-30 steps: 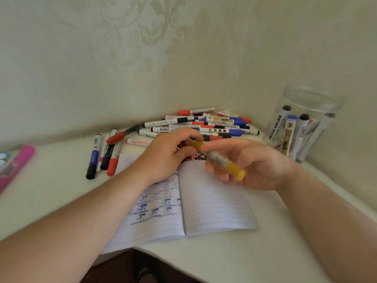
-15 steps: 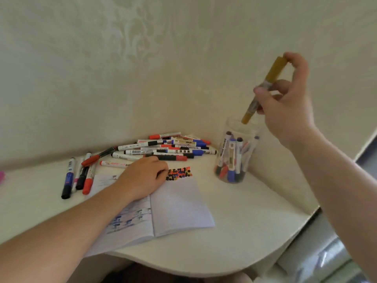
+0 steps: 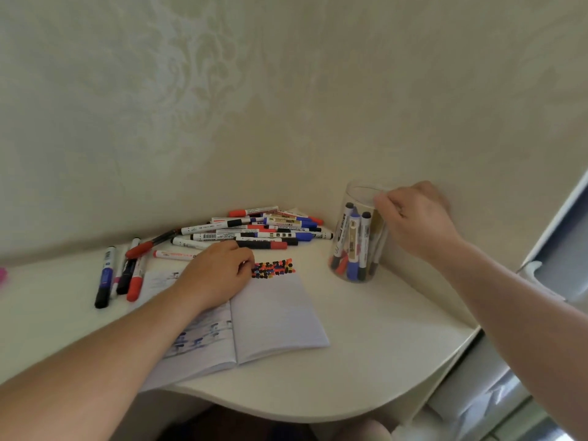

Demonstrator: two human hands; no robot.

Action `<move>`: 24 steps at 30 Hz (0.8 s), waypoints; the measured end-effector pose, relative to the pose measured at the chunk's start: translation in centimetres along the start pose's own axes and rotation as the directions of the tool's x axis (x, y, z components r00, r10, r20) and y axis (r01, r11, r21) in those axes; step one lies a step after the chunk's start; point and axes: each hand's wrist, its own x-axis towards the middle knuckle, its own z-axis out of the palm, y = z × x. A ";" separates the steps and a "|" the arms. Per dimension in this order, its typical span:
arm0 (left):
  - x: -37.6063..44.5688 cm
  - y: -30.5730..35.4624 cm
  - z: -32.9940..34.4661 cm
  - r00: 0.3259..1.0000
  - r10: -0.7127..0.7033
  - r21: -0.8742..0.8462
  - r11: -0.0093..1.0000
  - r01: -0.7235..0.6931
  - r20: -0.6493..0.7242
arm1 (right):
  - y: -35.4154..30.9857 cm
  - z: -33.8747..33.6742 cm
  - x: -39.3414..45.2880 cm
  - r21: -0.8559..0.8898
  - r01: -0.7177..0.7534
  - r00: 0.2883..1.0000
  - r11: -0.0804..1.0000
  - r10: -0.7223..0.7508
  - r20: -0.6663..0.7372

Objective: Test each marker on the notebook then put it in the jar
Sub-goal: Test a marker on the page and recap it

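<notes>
RISK: clear jar (image 3: pixel 356 268) may be tipped by right hand (image 3: pixel 416 222) curled at rim (contents unclear) | left hand (image 3: pixel 216 275) curled on notebook (image 3: pixel 276 316), grasp undetermined | bench (image 3: pixel 381 345) edge near

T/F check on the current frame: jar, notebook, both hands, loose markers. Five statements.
1. The clear jar stands upright with markers inside. True.
2. The left hand holds a marker in the air. False: it rests on the open notebook, beside the patch of colour test marks.
3. The right hand is at the jar's rim. True.
4. The notebook is closed. False: it lies open, both pages showing.
5. The pile of markers lies in front of the notebook, near the table edge. False: it lies behind the notebook, against the wall.
</notes>
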 end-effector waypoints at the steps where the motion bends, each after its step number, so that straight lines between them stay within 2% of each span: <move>1: 0.1 0.0 0.0 1.000 -0.007 -0.013 1.000 0.007 0.003 | 0.0 0.0 0.1 -0.025 0.001 1.000 1.000 0.000 0.022; 3: 0.2 0.1 0.0 1.000 -0.028 -0.049 0.998 0.028 -0.002 | 0.1 0.1 0.1 -0.057 0.011 1.000 0.998 -0.011 -0.001; 5: 0.1 0.2 -0.1 0.996 -0.081 -0.080 0.994 0.077 -0.049 | -0.5 0.6 -0.2 -0.064 0.089 0.975 0.994 -0.100 -0.200; 7: 0.0 0.1 0.0 0.969 -0.170 -0.047 0.985 0.164 -0.181 | -2.1 1.5 -0.9 -0.011 0.301 0.872 0.954 -0.280 -0.401; 8: -0.1 0.0 -0.1 0.941 -0.234 -0.014 0.971 0.238 -0.244 | -3.3 2.3 -1.2 0.031 0.405 0.825 0.914 -0.350 -0.444; 9: -0.2 -0.2 -0.2 0.910 -0.307 0.000 0.947 0.320 -0.278 | -4.8 3.2 -1.6 0.087 0.483 0.804 0.872 -0.402 -0.438; 11: -0.2 -0.3 -0.6 0.866 -0.431 -0.023 0.897 0.441 -0.254 | -7.4 5.8 -2.4 0.214 0.551 0.814 0.807 -0.462 -0.352; 16: 0.6 -0.8 -0.7 0.854 -0.503 -0.227 0.854 0.468 -0.132 | -10.2 12.2 -2.4 0.353 0.511 0.859 0.784 -0.483 -0.171; 18: 0.8 -1.6 -1.3 0.876 -0.478 -0.217 0.862 0.457 -0.054 | -10.3 13.9 -2.0 0.388 0.461 0.884 0.799 -0.454 -0.114; 21: 1.3 -3.0 -2.6 0.929 -0.368 -0.047 0.928 0.369 0.040 | -10.0 14.8 -1.9 0.460 0.326 0.933 0.826 -0.358 -0.018; 24: 1.7 -3.0 -3.4 0.976 -0.216 0.075 0.974 0.214 0.011 | -9.9 14.3 -2.0 0.570 0.216 0.952 0.793 -0.302 0.058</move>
